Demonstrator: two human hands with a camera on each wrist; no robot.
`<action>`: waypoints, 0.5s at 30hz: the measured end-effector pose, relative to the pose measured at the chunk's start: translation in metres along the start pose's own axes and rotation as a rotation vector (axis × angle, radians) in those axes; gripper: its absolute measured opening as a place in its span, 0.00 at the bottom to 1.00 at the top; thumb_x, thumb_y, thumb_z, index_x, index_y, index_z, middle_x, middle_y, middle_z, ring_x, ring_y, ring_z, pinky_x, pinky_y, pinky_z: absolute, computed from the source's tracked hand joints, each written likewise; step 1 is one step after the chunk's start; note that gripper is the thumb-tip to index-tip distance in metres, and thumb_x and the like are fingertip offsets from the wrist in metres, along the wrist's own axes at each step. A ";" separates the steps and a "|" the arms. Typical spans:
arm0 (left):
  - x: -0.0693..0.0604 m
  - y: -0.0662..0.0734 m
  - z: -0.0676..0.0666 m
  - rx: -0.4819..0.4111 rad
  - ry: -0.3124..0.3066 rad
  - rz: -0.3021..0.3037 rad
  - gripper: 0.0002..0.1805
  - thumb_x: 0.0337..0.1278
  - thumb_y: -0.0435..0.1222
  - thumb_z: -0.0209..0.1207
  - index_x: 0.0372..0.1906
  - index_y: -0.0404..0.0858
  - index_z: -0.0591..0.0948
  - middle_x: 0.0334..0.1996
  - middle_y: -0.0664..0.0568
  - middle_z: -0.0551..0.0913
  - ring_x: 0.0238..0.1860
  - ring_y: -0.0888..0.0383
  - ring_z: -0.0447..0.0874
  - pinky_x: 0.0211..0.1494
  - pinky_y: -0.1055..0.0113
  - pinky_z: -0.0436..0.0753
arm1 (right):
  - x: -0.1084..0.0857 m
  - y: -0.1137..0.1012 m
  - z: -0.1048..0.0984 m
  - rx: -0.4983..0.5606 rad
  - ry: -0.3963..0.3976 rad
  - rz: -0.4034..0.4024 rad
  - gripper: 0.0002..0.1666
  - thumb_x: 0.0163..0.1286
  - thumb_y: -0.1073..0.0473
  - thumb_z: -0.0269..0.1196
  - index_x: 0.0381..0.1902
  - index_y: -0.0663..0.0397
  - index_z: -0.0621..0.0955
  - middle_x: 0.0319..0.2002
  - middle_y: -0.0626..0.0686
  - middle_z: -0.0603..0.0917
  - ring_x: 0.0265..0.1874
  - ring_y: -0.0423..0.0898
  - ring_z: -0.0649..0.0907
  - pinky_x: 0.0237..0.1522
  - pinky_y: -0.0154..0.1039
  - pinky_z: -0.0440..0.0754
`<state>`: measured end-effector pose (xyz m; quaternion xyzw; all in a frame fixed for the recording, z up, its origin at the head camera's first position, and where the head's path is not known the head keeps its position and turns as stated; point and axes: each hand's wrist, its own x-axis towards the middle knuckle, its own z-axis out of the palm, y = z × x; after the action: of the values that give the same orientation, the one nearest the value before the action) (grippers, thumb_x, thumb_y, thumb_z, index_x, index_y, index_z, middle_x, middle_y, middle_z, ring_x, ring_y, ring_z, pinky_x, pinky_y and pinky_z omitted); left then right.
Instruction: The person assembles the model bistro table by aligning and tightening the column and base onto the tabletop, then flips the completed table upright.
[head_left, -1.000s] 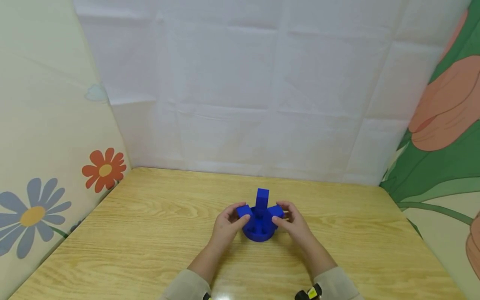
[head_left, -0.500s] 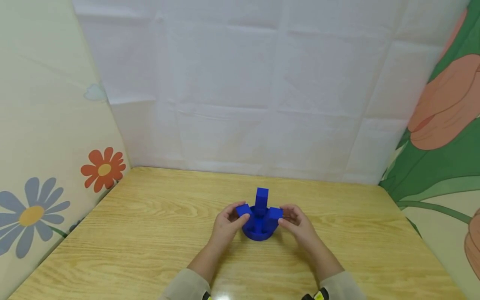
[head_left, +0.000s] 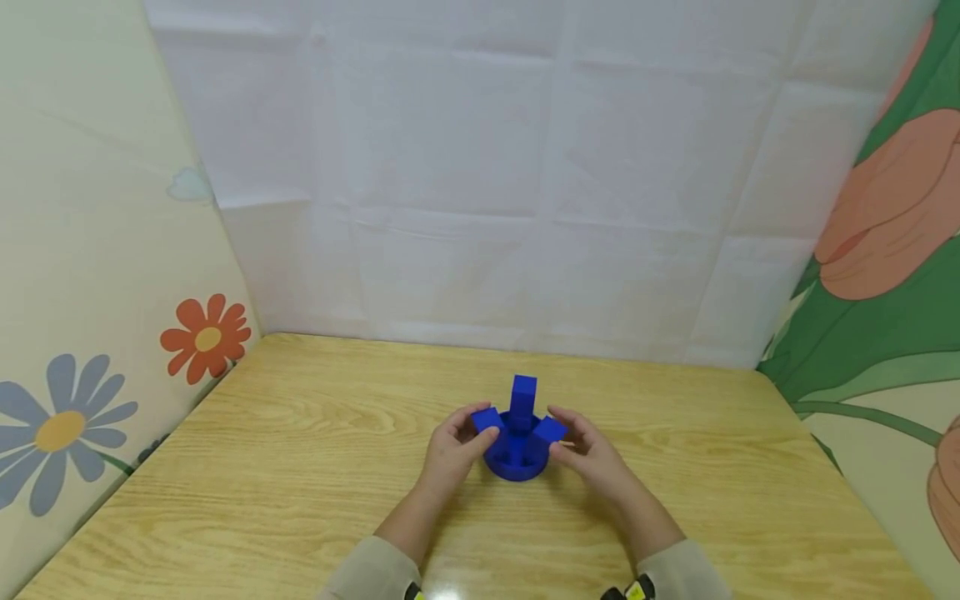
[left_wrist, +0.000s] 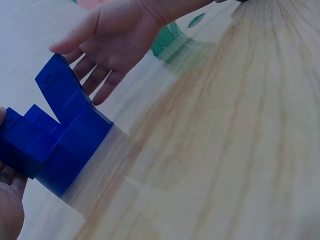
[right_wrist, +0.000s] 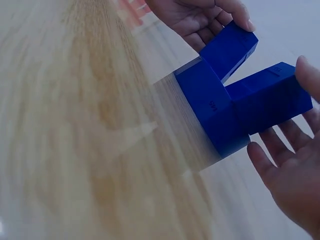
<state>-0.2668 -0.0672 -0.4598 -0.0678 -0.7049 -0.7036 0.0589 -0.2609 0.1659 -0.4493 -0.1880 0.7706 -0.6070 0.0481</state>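
Observation:
A blue round base (head_left: 516, 474) sits on the table in front of me. Three long blue blocks rise from it: a rear one (head_left: 523, 400) upright, a left one (head_left: 487, 419) and a right one (head_left: 550, 430) leaning outward. My left hand (head_left: 452, 450) pinches the left block between thumb and fingers. Around the right block, my right hand (head_left: 596, 458) has its thumb on the near side and fingers behind. In the right wrist view this block (right_wrist: 270, 95) lies between that thumb and the fingers. Small dark markings show on the blue parts.
The wood-grain table (head_left: 300, 467) spreads out on all sides of the base. A creased white cloth (head_left: 525, 183) hangs behind it. Flower-printed panels stand at the left (head_left: 97, 250) and right (head_left: 877, 333).
My right hand loosened from the right block and shifted slightly away, then came back around it. That block has turned a little. The left hand stays on its block.

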 end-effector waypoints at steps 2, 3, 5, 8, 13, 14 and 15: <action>0.000 0.000 0.000 0.002 0.003 0.003 0.22 0.57 0.29 0.64 0.58 0.30 0.78 0.51 0.36 0.82 0.46 0.60 0.80 0.48 0.77 0.79 | 0.000 -0.002 -0.001 0.030 -0.065 -0.001 0.35 0.74 0.59 0.57 0.73 0.64 0.60 0.69 0.67 0.68 0.63 0.53 0.73 0.60 0.34 0.73; 0.000 0.001 0.000 0.003 0.004 0.005 0.22 0.57 0.29 0.64 0.58 0.30 0.78 0.51 0.36 0.82 0.45 0.60 0.80 0.48 0.77 0.79 | 0.001 -0.003 -0.001 0.049 -0.099 0.004 0.35 0.75 0.57 0.55 0.74 0.63 0.59 0.71 0.66 0.65 0.66 0.55 0.70 0.62 0.35 0.71; -0.001 0.002 0.001 0.004 0.007 0.003 0.22 0.57 0.29 0.64 0.58 0.30 0.78 0.50 0.35 0.82 0.44 0.61 0.80 0.47 0.77 0.79 | 0.001 -0.004 -0.002 0.089 -0.152 0.013 0.36 0.76 0.57 0.53 0.75 0.63 0.56 0.73 0.65 0.62 0.70 0.59 0.64 0.65 0.38 0.66; -0.002 0.004 0.002 0.004 0.010 0.003 0.22 0.58 0.29 0.64 0.58 0.29 0.78 0.49 0.35 0.82 0.43 0.62 0.80 0.47 0.77 0.79 | 0.002 -0.004 -0.002 0.128 -0.179 0.035 0.36 0.76 0.56 0.53 0.75 0.63 0.56 0.74 0.65 0.60 0.72 0.60 0.61 0.66 0.39 0.64; -0.003 0.005 0.002 -0.010 0.015 0.004 0.23 0.57 0.29 0.64 0.58 0.29 0.78 0.51 0.35 0.82 0.45 0.61 0.80 0.48 0.77 0.79 | 0.004 -0.003 -0.002 0.150 -0.164 0.042 0.35 0.75 0.56 0.55 0.73 0.64 0.59 0.73 0.66 0.62 0.66 0.49 0.68 0.63 0.36 0.67; -0.003 0.005 0.002 -0.009 0.015 0.006 0.23 0.58 0.29 0.64 0.58 0.29 0.77 0.51 0.35 0.82 0.45 0.61 0.80 0.48 0.77 0.79 | 0.005 -0.002 -0.002 0.150 -0.160 0.043 0.35 0.75 0.56 0.56 0.73 0.63 0.60 0.72 0.66 0.63 0.64 0.46 0.69 0.62 0.35 0.67; -0.003 0.005 0.002 -0.009 0.016 0.006 0.23 0.58 0.29 0.64 0.58 0.28 0.77 0.51 0.35 0.82 0.46 0.60 0.80 0.49 0.77 0.79 | 0.005 -0.002 -0.002 0.142 -0.158 0.038 0.34 0.75 0.56 0.56 0.72 0.63 0.60 0.72 0.66 0.64 0.62 0.44 0.70 0.62 0.35 0.68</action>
<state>-0.2628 -0.0653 -0.4553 -0.0647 -0.7009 -0.7072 0.0663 -0.2658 0.1655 -0.4463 -0.2165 0.7230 -0.6424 0.1334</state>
